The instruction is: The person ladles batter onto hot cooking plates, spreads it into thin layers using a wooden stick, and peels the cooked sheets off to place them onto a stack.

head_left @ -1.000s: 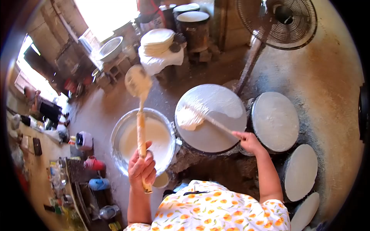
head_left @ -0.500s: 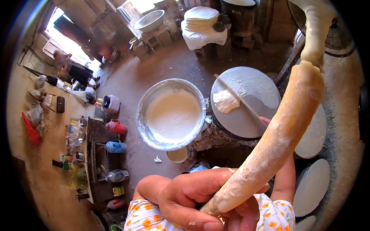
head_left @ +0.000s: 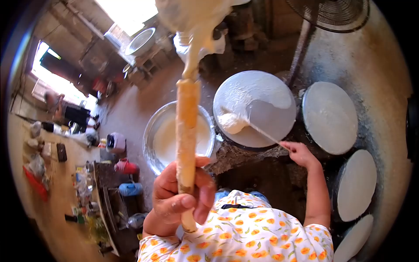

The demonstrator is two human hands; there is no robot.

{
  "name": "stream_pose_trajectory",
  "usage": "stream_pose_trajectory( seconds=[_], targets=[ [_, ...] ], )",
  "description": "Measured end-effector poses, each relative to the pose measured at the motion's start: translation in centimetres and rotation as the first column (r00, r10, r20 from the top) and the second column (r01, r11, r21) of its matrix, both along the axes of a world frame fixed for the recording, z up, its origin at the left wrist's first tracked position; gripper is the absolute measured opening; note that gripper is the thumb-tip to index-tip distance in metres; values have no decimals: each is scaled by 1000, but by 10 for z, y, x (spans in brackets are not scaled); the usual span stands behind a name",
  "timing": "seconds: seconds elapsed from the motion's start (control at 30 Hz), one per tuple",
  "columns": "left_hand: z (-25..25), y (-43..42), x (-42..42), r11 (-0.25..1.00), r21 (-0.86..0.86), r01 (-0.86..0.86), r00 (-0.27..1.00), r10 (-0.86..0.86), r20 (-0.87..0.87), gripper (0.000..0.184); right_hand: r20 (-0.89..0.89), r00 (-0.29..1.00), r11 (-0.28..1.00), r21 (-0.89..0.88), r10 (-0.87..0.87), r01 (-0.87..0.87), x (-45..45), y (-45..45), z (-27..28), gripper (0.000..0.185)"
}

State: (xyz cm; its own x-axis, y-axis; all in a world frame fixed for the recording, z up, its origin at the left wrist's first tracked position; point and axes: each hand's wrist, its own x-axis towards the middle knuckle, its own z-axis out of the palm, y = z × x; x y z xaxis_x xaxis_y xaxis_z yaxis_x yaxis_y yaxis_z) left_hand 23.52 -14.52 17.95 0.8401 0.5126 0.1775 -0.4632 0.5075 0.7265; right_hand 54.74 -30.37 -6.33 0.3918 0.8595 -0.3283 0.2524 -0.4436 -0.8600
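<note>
My left hand [head_left: 183, 192] is closed round the handle of a batter-coated ladle [head_left: 187, 126], held upright close to the camera; its blurred bowl is at the top. Behind it is a metal basin [head_left: 148, 144] of pale batter [head_left: 163, 142]. With my right hand [head_left: 299, 153] I grip the end of a thin spreading stick [head_left: 266, 134]. The stick's far end touches a lump of white batter [head_left: 232, 123] at the left edge of a round griddle [head_left: 273, 118]. A thin white layer covers the griddle's upper part.
More round griddles [head_left: 329, 118] curve down the right side. A fan [head_left: 336, 13] stands at the top right. On the left are a cluttered bench [head_left: 102, 196], a red jug [head_left: 126, 167] and a person [head_left: 65, 109] near the doorway.
The ladle swung close to the camera, across to the right, and is now back left and upright. The batter lump has moved down toward the griddle's lower left edge with the stick.
</note>
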Motion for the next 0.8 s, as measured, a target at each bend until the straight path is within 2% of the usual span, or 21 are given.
stream_pose_trajectory(
  seconds=[0.03, 0.07, 0.1, 0.17, 0.23, 0.27, 0.3, 0.33, 0.4, 0.43, 0.5, 0.57, 0.6, 0.7, 0.8],
  targets=[
    [-7, 7, -8, 1000, 18, -18, 1000, 18, -22, 56, 63, 997, 997, -70, 46, -41, -3, -24, 9, 55],
    [-15, 15, -16, 999, 44, -24, 999, 26, -25, 55, 1, 1000, 986, -168, -1, 1, -8, -47, 21, 55],
    [-24, 22, -24, 997, 67, -33, 999, 35, -32, 55, -79, 995, 981, -186, -65, 49, -13, -67, 30, 53],
    [-45, 39, -40, 992, 122, -24, 999, 29, -43, 55, -163, 952, 965, -87, -258, 246, -38, -94, 14, 50],
    [-58, 53, -55, 987, 162, -21, 998, 31, -62, 54, -30, 957, 951, 109, -288, 289, -84, -77, 16, 47],
    [-63, 59, -61, 987, 159, -16, 995, 32, -94, 54, 27, 951, 948, 91, -309, 306, -110, -59, 16, 46],
    [-68, 66, -66, 988, 156, -13, 992, 33, -123, 54, 81, 933, 920, 211, -352, 329, -137, -37, 8, 45],
    [-73, 73, -71, 988, 156, 2, 990, 20, -143, 52, 224, 905, 895, 353, -363, 271, -157, -17, -10, 48],
    [-79, 84, -80, 991, 131, 16, 987, 5, -161, 51, 456, 801, 910, 326, -389, 256, -194, 17, -22, 50],
    [-81, 90, -84, 993, 116, 12, 981, 11, -194, 50, 597, 723, 937, 257, -346, 236, -206, 23, -30, 52],
    [-88, 103, -97, 994, 100, 38, 981, -18, -193, 47, 824, 562, 935, -144, -68, 324, -220, 10, -44, 54],
    [-96, 114, -111, 994, 90, 64, 956, -35, -293, 45, 873, 485, 908, -165, -47, 385, -230, -22, -41, 54],
    [-100, 117, -116, 994, 81, 70, 958, -44, -282, 45, 890, 453, 888, -176, -41, 425, -237, -34, -34, 53],
    [-112, 122, -130, 995, 93, 30, 945, 2, -326, 45, 891, 447, 851, -170, -83, 496, -255, -32, -27, 51],
    [-121, 124, -141, 998, 40, 45, 944, -29, -329, 43, 806, 574, 931, -84, -145, 354, -273, 22, -15, 49]
  ],
)
